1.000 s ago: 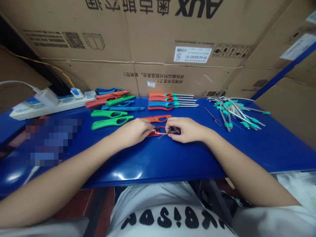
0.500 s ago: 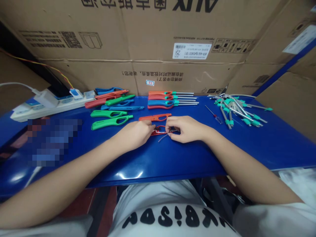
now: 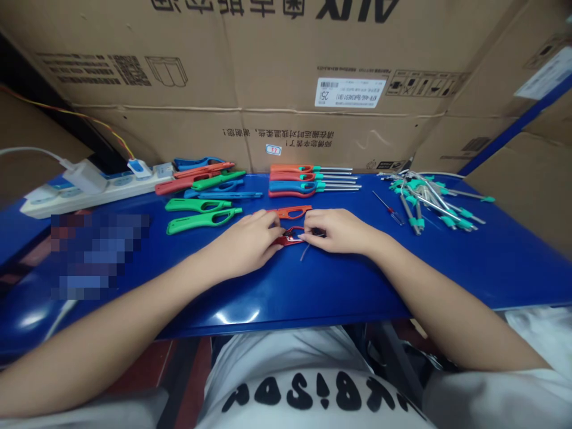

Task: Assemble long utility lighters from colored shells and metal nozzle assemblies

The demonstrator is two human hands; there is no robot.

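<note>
My left hand (image 3: pixel 248 241) and my right hand (image 3: pixel 339 230) meet over a red plastic handle shell (image 3: pixel 289 239) lying on the blue table (image 3: pixel 313 286). The left fingers pinch the shell's left end. The right fingers are closed at its right end, where a thin grey wire (image 3: pixel 304 252) sticks out towards me. A second red shell half (image 3: pixel 291 211) lies just behind the hands.
Green shells (image 3: pixel 201 213), a pile of red, green and blue shells (image 3: pixel 208 179), finished lighters with metal tubes (image 3: pixel 310 180), a heap of teal-tipped metal tubes (image 3: pixel 429 199), a small screwdriver (image 3: pixel 386 208) and a power strip (image 3: pixel 89 186) lie along the back. Cardboard boxes (image 3: pixel 286 77) wall the rear.
Both hands stayed on the red shell. My right hand shifted slightly, and the wire now hangs lower below its fingers.
</note>
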